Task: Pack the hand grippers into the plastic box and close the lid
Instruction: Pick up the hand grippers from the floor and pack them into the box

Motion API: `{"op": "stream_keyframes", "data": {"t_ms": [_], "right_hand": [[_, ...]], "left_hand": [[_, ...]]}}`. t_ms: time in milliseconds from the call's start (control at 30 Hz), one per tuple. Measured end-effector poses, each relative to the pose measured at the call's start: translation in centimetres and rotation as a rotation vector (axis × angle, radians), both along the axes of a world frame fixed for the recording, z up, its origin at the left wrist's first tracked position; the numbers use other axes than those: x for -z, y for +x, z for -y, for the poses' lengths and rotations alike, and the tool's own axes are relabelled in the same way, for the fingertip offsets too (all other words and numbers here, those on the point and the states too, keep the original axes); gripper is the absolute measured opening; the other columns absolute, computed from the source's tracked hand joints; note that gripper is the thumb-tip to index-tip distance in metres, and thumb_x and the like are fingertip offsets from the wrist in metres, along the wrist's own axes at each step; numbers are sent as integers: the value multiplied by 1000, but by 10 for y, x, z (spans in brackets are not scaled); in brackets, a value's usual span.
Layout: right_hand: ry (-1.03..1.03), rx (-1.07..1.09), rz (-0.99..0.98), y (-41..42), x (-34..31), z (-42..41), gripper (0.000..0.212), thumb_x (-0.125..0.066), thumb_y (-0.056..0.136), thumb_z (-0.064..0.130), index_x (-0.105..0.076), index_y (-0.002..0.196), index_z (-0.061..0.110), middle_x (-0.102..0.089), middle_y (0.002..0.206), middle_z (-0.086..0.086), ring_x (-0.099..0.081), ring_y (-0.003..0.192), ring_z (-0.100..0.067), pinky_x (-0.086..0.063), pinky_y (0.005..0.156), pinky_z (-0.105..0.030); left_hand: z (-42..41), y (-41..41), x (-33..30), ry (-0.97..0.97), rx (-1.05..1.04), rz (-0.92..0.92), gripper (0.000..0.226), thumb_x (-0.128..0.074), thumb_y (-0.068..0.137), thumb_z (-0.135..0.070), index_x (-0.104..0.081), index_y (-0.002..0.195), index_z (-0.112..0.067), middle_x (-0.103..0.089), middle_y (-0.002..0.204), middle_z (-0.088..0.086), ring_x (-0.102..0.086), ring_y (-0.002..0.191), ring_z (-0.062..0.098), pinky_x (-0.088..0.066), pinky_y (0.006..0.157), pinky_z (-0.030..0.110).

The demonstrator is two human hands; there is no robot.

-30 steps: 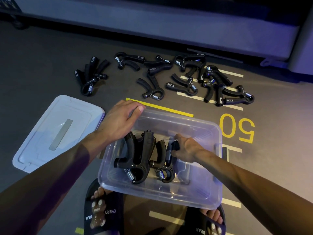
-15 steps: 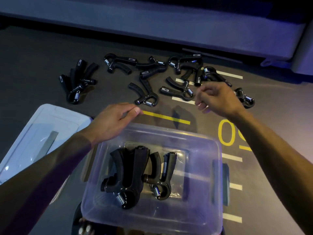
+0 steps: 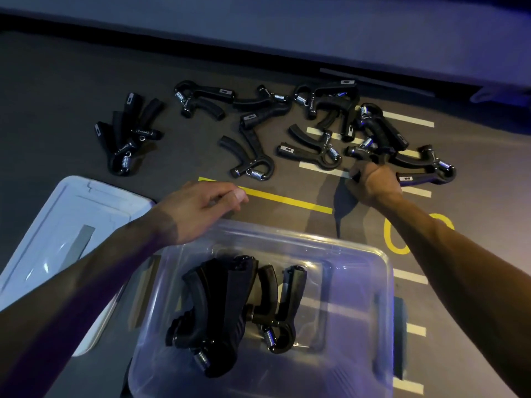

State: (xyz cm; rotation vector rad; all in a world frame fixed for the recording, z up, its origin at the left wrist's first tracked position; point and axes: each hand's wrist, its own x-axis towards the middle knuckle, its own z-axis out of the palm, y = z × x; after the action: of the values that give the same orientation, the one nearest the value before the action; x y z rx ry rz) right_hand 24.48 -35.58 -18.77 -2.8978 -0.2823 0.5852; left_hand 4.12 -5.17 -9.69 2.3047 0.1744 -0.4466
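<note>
Snag risk, I judge: right hand (image 3: pixel 372 185), fingers curled on a gripper (image 3: pixel 370 156) at two o'clock, may drag tangled neighbours; left hand (image 3: pixel 198 208) relaxed, empty.

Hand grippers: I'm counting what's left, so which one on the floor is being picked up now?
The gripper in the right-side pile; the right hand grips it. The others lie untouched.

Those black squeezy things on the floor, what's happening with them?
A person is packing hand grippers into a clear plastic box. A few grippers already lie inside it. The right hand has its fingers curled round another gripper from the pile on the floor, while the left hand hovers open by the box's far rim. The lid lies off to the left, so the box is not yet closed.
</note>
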Motion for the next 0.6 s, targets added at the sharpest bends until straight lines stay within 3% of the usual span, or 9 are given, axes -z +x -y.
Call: {"op": "stream_keyframes", "data": {"t_ms": [133,233,333,433,500,600], "right_hand": [[129,3,-1,-15,-17,-2,11,-66,85,37,-68,90,27,-72,94,-7,-67,86,-30,-49,70,-32],[432,115,-69,-27,-47,-9,11,-66,83,31,-71,82,21,-72,75,-2,-67,69,-21,-56,63,-36],[702,194,-236,-47,-92,-20,7,-66,88,17,-72,84,17,-63,65,1,-57,54,-14,-50,49,-24],[828,14,-271,-73,-137,-29,10,-66,90,7,-71,87,14,-58,70,-9,-53,52,-13,-50,52,-25],[889,-137,-241,-94,-157,-33,6,-69,88,5,-72,90,11,-54,66,-15,-52,52,-16,-46,52,-28],[839,-370,-88,-137,-172,-41,7,-76,83,18,-74,91,19,-58,66,-9,-49,55,-10,-41,55,-27]], "left_hand": [[2,-4,-6,27,-20,18,45,-33,97,-63,-69,111,-40,-71,98,-28,-62,96,-9,-44,81,21],[8,-10,-18,31,-62,89,38,-39,102,-55,-70,111,-36,-73,100,-22,-63,96,-8,-47,82,23],[18,-12,-32,45,-99,233,35,-42,104,-50,-71,110,-31,-74,98,-17,-66,95,1,-50,88,32],[28,-14,-45,-48,-183,281,43,-39,98,-58,-70,112,-31,-75,97,-19,-67,96,1,-52,92,38],[34,-16,-53,-228,-272,262,46,-42,94,-61,-68,110,-27,-77,96,-11,-72,92,10,-53,94,43],[44,-20,-69,-499,-380,179,44,-44,101,-55,-65,102,-16,-78,93,6,-74,84,26,-53,92,39]]}}
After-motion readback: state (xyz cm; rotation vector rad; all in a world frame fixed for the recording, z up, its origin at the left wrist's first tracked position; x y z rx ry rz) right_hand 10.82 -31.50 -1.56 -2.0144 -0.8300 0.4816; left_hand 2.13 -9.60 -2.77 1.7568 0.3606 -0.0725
